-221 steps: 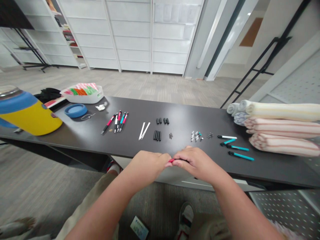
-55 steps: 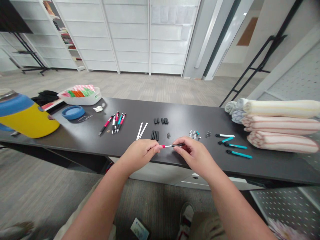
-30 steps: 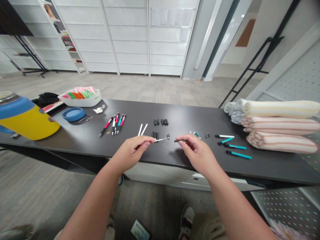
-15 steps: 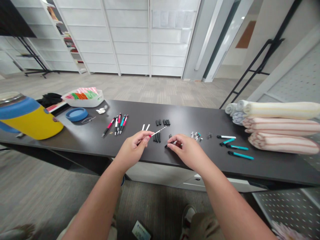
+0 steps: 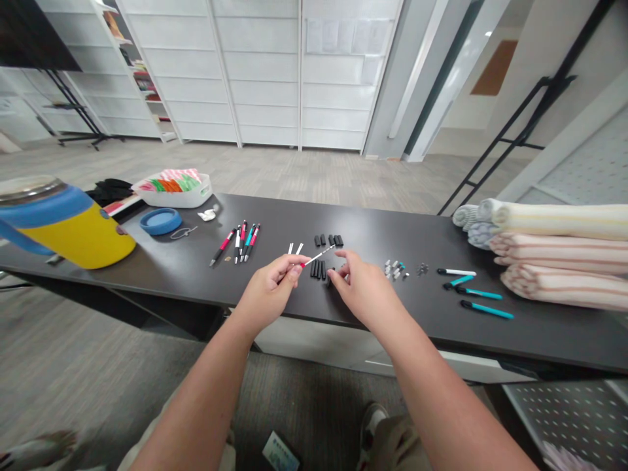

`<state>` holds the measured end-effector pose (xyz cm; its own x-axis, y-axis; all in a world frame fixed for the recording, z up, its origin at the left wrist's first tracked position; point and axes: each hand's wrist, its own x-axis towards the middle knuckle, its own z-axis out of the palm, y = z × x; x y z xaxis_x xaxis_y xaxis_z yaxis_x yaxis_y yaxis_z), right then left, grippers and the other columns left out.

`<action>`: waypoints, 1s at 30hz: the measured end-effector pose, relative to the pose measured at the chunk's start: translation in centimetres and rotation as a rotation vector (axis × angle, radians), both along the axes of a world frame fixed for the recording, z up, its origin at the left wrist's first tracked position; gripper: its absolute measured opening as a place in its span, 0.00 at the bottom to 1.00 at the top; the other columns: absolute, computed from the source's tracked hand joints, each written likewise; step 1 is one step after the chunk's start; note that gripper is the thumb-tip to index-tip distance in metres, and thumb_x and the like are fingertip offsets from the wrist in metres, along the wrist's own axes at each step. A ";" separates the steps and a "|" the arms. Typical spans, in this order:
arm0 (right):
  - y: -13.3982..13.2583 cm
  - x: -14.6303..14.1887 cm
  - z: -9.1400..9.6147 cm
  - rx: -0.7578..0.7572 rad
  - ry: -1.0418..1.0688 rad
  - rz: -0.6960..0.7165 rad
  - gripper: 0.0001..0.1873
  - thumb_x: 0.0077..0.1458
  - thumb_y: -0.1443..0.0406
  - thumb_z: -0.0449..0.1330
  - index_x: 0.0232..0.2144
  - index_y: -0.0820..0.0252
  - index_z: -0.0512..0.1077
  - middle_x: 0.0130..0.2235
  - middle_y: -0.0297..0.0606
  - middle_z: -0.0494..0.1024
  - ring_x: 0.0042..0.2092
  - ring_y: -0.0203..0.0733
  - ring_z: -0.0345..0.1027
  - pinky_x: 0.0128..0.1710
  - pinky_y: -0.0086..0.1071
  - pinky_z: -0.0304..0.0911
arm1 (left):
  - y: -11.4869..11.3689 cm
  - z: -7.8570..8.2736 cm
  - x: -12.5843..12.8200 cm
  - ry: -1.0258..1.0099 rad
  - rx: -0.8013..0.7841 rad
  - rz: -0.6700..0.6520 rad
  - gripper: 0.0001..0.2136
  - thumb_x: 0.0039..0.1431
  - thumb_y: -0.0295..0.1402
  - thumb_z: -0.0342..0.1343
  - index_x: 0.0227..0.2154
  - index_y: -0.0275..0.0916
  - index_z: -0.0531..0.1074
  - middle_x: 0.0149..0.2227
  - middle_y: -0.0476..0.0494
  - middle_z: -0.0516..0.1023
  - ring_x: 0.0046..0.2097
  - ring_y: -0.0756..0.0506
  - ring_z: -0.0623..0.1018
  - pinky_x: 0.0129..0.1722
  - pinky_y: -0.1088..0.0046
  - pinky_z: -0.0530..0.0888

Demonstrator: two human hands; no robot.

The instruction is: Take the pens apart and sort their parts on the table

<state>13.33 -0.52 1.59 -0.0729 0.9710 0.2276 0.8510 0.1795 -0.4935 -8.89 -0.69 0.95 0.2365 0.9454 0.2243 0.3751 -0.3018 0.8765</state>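
Note:
My left hand point(image 5: 271, 286) is closed around a slim pen part, pinched between thumb and fingers. From its red end a white ink refill point(image 5: 318, 255) points up to the right, with a metallic-looking tip. My right hand point(image 5: 364, 282) is low over the table, its thumb and a finger at a small black pen grip point(image 5: 330, 275); the index finger is raised. Just left of it, several black pen grips point(image 5: 318, 269) lie side by side. Behind them is a row of short black pieces point(image 5: 328, 241). Two white sticks point(image 5: 296, 248) lie beyond my left hand.
Assembled pens point(image 5: 238, 242) lie to the left, near a blue lid point(image 5: 160, 221), a yellow-blue jug point(image 5: 73, 226) and a white basket point(image 5: 174, 193). Small white and metal pieces point(image 5: 395, 269), teal pen barrels point(image 5: 485, 309) and rolled towels point(image 5: 564, 252) are to the right.
My right hand has carried the black pen grip from nearer the table's front edge up beside the row of grips. The index finger has lifted. My left hand keeps its hold.

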 end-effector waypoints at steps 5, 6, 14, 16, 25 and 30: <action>-1.3 0.0 -0.8 0.106 -0.048 0.087 0.02 0.64 0.65 0.64 0.39 0.57 0.75 0.35 0.35 0.81 0.34 0.42 0.74 0.37 0.34 0.64 | 0.0 -0.1 0.0 -0.011 0.000 0.005 0.15 0.72 0.40 0.51 0.53 0.42 0.77 0.29 0.51 0.70 0.31 0.49 0.70 0.31 0.76 0.65; -1.7 0.0 -1.1 0.132 -0.060 0.117 0.01 0.64 0.66 0.64 0.37 0.56 0.75 0.35 0.36 0.80 0.36 0.43 0.74 0.38 0.34 0.64 | 0.1 -0.1 0.0 -0.014 0.001 0.004 0.15 0.72 0.40 0.51 0.53 0.42 0.77 0.29 0.51 0.70 0.31 0.49 0.70 0.32 0.76 0.66; -2.9 -0.5 -2.5 0.303 -0.139 0.250 0.09 0.68 0.69 0.59 0.45 0.59 0.80 0.43 0.42 0.81 0.44 0.48 0.73 0.48 0.40 0.69 | 0.1 -0.2 0.0 -0.016 -0.003 -0.001 0.15 0.73 0.41 0.50 0.53 0.42 0.77 0.29 0.52 0.69 0.29 0.50 0.68 0.30 0.76 0.64; -2.8 -0.5 -2.5 0.310 -0.140 0.255 0.10 0.69 0.69 0.59 0.45 0.59 0.80 0.42 0.42 0.81 0.43 0.48 0.73 0.47 0.40 0.70 | 0.1 -0.3 0.0 -0.014 -0.003 0.001 0.15 0.73 0.41 0.50 0.54 0.43 0.77 0.30 0.52 0.70 0.30 0.50 0.68 0.30 0.76 0.64; -2.1 -0.7 -2.1 0.212 -0.141 0.188 0.13 0.70 0.67 0.55 0.47 0.60 0.80 0.46 0.45 0.81 0.46 0.50 0.74 0.52 0.41 0.69 | 0.0 0.0 0.0 0.026 0.008 0.014 0.16 0.73 0.41 0.51 0.54 0.42 0.77 0.30 0.51 0.72 0.32 0.49 0.72 0.33 0.75 0.67; -2.0 -0.6 -1.6 0.211 -0.064 0.194 0.11 0.69 0.66 0.55 0.45 0.59 0.78 0.45 0.44 0.82 0.45 0.49 0.74 0.50 0.41 0.68 | 0.0 0.0 -0.1 0.040 0.026 0.009 0.16 0.73 0.41 0.50 0.54 0.42 0.77 0.29 0.51 0.71 0.31 0.49 0.72 0.33 0.75 0.68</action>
